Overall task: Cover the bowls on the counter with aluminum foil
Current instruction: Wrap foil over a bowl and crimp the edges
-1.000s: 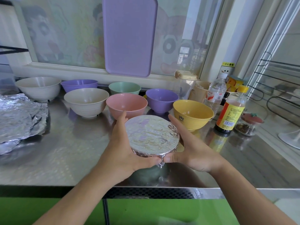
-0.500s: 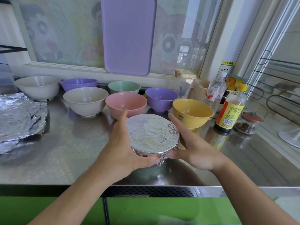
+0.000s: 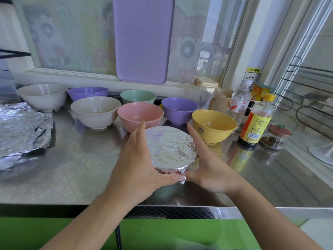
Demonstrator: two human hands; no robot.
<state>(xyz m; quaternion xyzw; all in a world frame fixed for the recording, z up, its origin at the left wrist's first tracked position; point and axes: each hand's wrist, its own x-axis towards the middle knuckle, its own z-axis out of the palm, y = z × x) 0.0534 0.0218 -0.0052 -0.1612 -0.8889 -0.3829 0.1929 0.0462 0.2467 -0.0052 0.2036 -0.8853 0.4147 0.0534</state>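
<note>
The foil-covered bowl (image 3: 170, 147) sits on the counter (image 3: 72, 165); open bowls (image 3: 140, 114) behind it, foil sheets (image 3: 21, 127) far left, bottles (image 3: 255, 121) right.

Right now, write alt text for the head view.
Two hands, left and right, press foil around a foil-covered bowl on a steel counter. Seven uncovered bowls stand behind it; crumpled foil lies at left, bottles at right.

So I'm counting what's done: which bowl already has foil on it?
Only the foil-covered bowl held between both hands, in front of the pink bowl; the other bowls sit open.
</note>
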